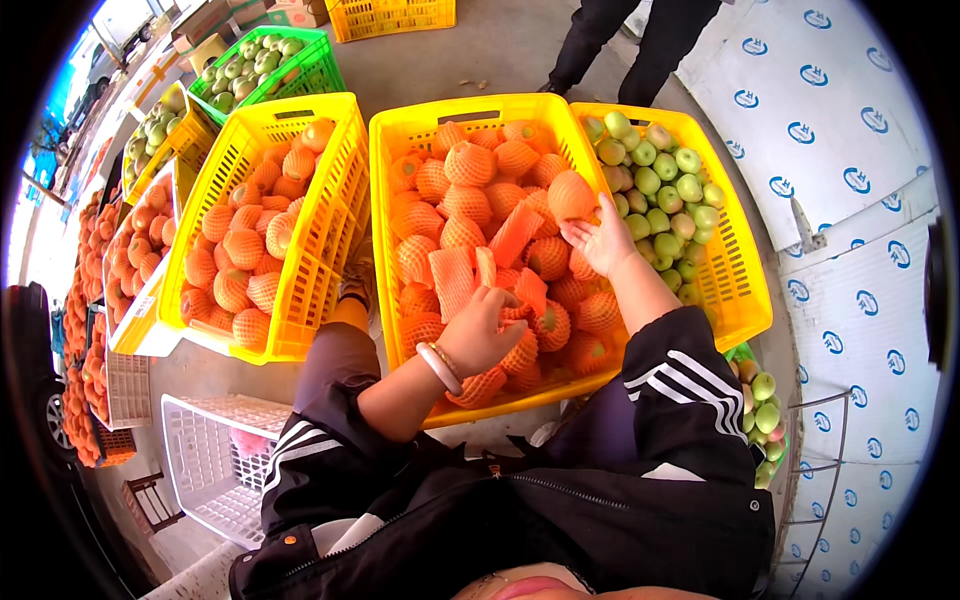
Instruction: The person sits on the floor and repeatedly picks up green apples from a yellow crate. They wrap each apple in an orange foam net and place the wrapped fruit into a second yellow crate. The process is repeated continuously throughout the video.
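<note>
My right hand (pixel 602 241) supports an apple-sized fruit in an orange foam net (pixel 571 196), its fingers beneath and its thumb at the side. This is at the right side of a yellow plastic crate (pixel 386 247) between my legs. My left hand (pixel 484 334) hovers over the crate's middle, fingers bent and thumb apart, with nothing seen between them. Just beyond its fingers lie flattened foam net sleeves (pixel 452 281), and another sleeve (pixel 517 232) lies farther back. Netted fruit (pixel 470 163) fills the crate around them.
A yellow crate of bare green-red apples (pixel 666 169) adjoins on the right. Left stands a stacked yellow crate (pixel 319 300) of netted fruit, with a green crate (pixel 330 64) behind. A white basket (pixel 225 401) lies lower left. A person's legs (pixel 637 45) stand beyond.
</note>
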`<state>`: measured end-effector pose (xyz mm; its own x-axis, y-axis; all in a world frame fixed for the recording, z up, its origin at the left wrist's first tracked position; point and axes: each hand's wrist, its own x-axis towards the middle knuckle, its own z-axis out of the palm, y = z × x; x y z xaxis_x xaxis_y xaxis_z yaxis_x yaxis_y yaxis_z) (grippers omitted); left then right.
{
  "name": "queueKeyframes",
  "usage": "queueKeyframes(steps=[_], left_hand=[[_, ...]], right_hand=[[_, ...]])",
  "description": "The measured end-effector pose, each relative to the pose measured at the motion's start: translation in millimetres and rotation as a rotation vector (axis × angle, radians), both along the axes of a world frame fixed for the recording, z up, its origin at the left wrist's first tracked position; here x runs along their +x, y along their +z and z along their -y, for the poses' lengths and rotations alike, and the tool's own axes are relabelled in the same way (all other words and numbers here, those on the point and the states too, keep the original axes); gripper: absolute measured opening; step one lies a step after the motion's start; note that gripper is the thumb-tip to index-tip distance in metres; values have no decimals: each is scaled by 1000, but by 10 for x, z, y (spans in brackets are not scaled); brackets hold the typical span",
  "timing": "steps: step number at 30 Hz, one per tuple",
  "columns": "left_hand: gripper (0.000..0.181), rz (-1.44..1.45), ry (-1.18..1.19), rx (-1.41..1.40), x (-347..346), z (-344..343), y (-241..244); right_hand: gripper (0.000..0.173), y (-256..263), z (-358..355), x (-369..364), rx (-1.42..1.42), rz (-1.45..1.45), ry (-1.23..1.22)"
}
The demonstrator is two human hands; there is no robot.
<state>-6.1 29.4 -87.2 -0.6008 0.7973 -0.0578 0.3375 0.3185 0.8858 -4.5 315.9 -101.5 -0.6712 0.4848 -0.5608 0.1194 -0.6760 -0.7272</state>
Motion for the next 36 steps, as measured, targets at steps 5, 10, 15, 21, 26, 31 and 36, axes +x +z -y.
queueKeyframes(steps=[5,10,15,21,26,31,36], left_hand=[[36,-270,-133,-129,107,42,-11],[35,-353,-170,-148,133,26,-2],[27,-251,-49,-11,65,-8,-3],[24,325,260,267,-84,-44,197],[22,391,275,545,9,-138,167],[8,468,266,544,-45,-65,175],[4,690,168,659,-87,-32,180]], right_hand=[[54,-164,290,-14,829,168,365],[46,-181,600,-36,665,149,686],[50,-178,511,-94,590,36,503],[12,424,739,155,173,-269,217],[13,485,1097,389,318,-261,470],[24,642,1061,459,1411,-416,614],[34,827,1061,554,1039,-372,861]])
